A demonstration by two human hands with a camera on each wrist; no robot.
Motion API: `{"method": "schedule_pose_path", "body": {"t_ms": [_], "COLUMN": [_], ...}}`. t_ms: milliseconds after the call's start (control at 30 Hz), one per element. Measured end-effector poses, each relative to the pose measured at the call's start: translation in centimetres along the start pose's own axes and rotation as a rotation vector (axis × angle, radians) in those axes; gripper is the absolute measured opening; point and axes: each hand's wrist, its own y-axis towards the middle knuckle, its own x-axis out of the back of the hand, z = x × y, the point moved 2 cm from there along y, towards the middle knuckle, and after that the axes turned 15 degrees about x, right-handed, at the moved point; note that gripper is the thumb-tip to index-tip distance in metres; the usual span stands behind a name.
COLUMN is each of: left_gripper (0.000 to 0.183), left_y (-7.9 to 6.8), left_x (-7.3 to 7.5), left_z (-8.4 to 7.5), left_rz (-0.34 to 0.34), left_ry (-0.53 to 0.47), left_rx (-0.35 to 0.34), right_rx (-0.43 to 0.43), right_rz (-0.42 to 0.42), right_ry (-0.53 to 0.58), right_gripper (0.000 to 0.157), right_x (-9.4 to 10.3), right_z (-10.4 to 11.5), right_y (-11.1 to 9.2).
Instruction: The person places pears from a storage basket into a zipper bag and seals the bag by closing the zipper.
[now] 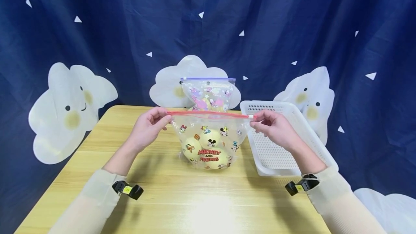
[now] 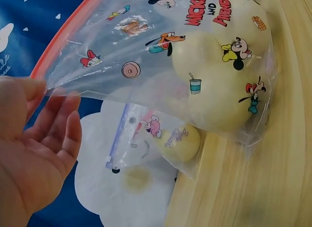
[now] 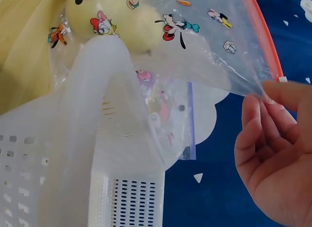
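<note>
A clear zip bag with cartoon prints and a red zip strip hangs between my two hands, several pale yellow round things inside it. My left hand pinches the bag's top left corner between thumb and fingers. At the other end of the red strip, beside the white slider, my right hand pinches the top right corner. The strip is pulled nearly straight. Low in the left wrist view, the rounded contents bulge the bag's bottom close to the table.
Behind it stands a second clear bag with a purple zip strip, pink prints and yellowish contents. A white perforated basket sits on the right of the wooden table. A dark blue curtain with white clouds hangs at the back.
</note>
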Motion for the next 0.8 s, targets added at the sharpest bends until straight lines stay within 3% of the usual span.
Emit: {"method": "schedule_pose_path", "body": {"t_ms": [100,300,533,700,800], "left_gripper": [0.022,0.017,0.02,0.025,0.024], "left_y": [0.0,-0.2,-0.4,-0.4,-0.3], "left_x": [0.0,0.2,0.3,0.1,0.0], "left_z": [-0.1,-1.2,-0.7,-0.7,-1.0], "left_rz": [-0.012,-0.109,-0.01,0.027,0.003], "left_ry": [0.015,0.072,0.078,0.05,0.057], "left_rx": [0.01,0.013,0.027,0.03,0.031], "right_rx": [0.012,0.022,0.019,-0.001,-0.001], "right_rz": [-0.002,-0.091,0.021,0.027,0.004], "right_ry": [-0.029,-0.07,-0.003,0.013,-0.019], "right_gripper": [0.018,0.013,0.016,0.019,0.018], "right_x": [-0.1,0.3,0.3,0.3,0.3], "right_z": [0.2,0.4,-0.1,-0.2,0.1], "right_y": [0.2,0.4,-0.3,-0.3,-0.1]}}
